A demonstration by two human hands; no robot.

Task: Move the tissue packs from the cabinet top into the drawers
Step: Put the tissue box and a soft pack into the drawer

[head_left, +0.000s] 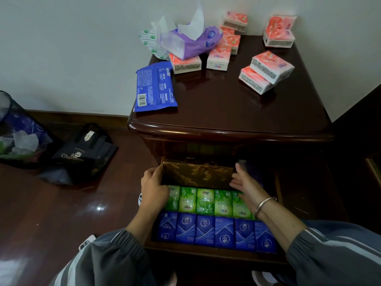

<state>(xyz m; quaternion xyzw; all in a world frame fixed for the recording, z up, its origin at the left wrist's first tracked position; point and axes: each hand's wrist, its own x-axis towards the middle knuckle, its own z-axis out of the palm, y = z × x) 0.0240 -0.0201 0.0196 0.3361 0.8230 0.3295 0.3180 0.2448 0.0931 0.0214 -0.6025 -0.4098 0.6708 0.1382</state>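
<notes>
Down in the open drawer (216, 253), both hands reach to the back, one at each end of a gold patterned box (196, 172). The left hand (153, 187) is bent at the wrist, its fingers curled around the box's left end, thumb on the front face. The right hand (246, 185) comes in from the other side with fingers spread and nearly straight, pressed flat against the box's right end rather than closed on it; a silver bracelet (262, 206) sits on that wrist. Both forearms come out of grey sleeves with pale stripes.

Just in front of the box runs a row of green tissue packs (206, 201), standing side by side, and nearer still a row of blue tissue packs (216, 232), filling the drawer's front.

Up on the cabinet top (226, 100), pink tissue packs (268, 69) lie scattered toward the back and right, some stacked. A purple tissue pack (189, 42) with a sheet sticking up leans on them at the back left, and a flat blue wipes pack (154, 86) overhangs the left edge.
</notes>
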